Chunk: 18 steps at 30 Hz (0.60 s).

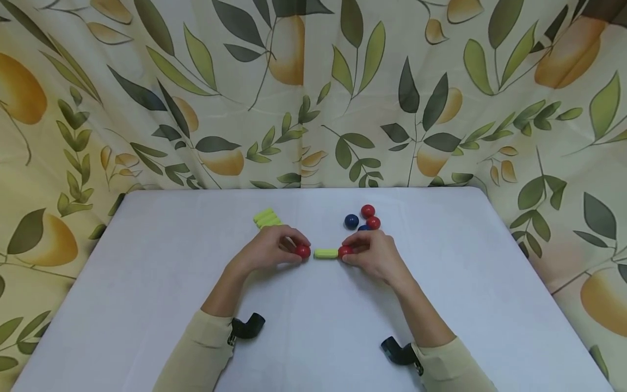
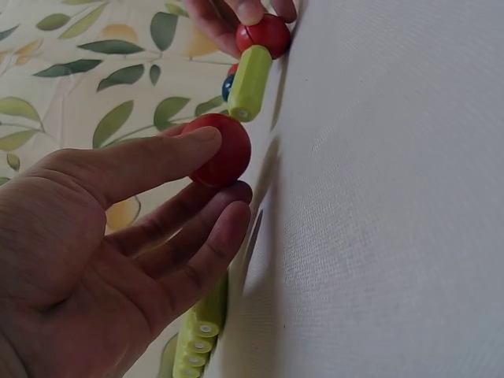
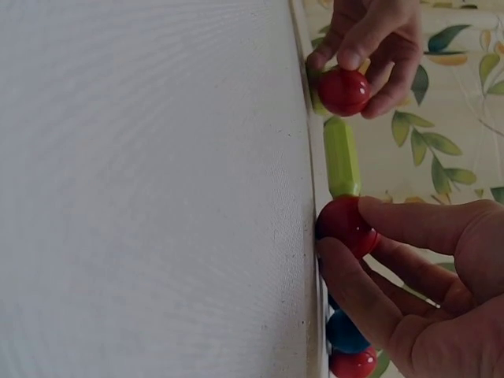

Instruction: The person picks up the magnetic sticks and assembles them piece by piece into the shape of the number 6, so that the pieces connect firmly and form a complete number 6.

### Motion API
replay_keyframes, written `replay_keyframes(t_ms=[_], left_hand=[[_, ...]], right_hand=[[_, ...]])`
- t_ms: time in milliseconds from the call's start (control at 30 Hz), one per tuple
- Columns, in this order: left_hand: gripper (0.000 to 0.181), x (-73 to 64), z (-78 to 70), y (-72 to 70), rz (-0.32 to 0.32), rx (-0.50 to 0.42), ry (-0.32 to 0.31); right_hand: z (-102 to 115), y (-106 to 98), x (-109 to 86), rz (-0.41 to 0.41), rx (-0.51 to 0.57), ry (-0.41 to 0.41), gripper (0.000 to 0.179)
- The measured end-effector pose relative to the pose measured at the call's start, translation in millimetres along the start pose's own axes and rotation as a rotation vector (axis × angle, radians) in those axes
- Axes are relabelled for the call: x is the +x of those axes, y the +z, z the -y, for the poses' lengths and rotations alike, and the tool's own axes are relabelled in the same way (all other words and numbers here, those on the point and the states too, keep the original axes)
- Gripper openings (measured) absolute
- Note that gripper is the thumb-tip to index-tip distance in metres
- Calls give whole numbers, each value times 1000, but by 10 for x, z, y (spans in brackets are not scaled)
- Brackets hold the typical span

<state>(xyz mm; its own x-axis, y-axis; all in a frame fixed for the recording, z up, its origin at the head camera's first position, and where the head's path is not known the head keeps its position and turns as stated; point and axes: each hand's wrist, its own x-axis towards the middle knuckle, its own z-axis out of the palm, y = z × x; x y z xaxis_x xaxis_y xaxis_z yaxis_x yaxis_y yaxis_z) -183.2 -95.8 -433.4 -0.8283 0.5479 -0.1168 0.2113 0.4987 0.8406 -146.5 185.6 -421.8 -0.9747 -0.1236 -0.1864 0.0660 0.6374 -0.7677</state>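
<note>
My left hand (image 1: 274, 246) pinches a red ball (image 2: 223, 151) between thumb and fingers. Another red ball (image 3: 346, 226) is pinched by my right hand (image 1: 374, 255). A light green rod (image 1: 326, 253) with faceted sides extends from the right-hand ball toward the left one, its end against that ball. In the head view a small gap shows between the rod's left end and the left-hand ball. The left wrist view shows a pale round spot on the rod's free end, facing the left ball.
Several more green rods (image 1: 266, 218) lie side by side behind my left hand. Beyond my right hand sit two red balls (image 1: 368, 211) and blue balls (image 1: 351, 221), one partly hidden. A white-covered table (image 1: 161, 283) carries everything, with a patterned curtain (image 1: 313, 109) behind.
</note>
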Motion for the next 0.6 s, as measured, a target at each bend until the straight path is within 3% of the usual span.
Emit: replay_keyframes(t_ms=[600], left_hand=[[31, 5, 5, 24, -11, 20, -6]], right_hand=[[35, 5, 14, 1, -12, 15, 30]])
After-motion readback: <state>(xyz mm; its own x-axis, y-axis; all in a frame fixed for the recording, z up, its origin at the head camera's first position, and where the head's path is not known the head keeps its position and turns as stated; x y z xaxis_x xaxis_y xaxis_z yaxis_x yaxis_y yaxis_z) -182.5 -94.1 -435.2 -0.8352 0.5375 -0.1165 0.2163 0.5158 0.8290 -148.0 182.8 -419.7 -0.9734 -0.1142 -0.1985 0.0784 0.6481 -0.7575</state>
